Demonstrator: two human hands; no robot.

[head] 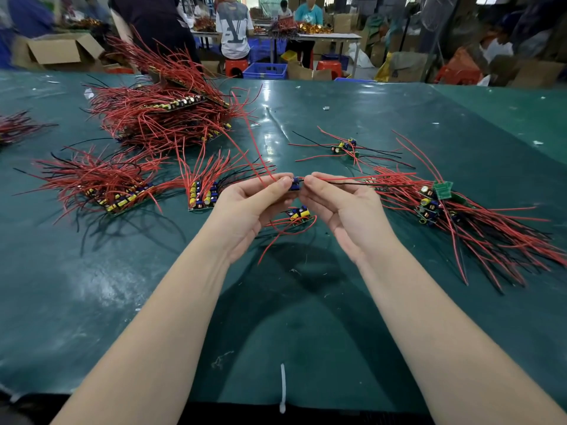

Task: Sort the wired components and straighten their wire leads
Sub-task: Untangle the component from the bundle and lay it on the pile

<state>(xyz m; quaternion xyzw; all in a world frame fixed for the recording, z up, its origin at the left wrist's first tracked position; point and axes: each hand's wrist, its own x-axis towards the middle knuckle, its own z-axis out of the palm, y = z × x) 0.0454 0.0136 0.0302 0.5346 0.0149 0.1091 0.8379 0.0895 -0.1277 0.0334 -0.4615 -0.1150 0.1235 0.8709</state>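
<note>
Left hand (248,207): pinches left side of small component (295,183), palm up.
Right hand (340,207): pinches red and black leads (362,180) beside component.
Component: held above green tabletop (306,302).
Below hands: another wired component (299,214) on tabletop.
Left and right: sorted piles (116,185), loose pile (454,210).

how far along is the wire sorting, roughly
Partly done, as a guess. Done: neat rows of boards with fanned leads lie at left and centre. In hand: one small component held between the left hand and right hand, which pinches its leads. Left: the loose pile at right, one piece under the hands, a few beyond, maybe the big far heap.
</note>
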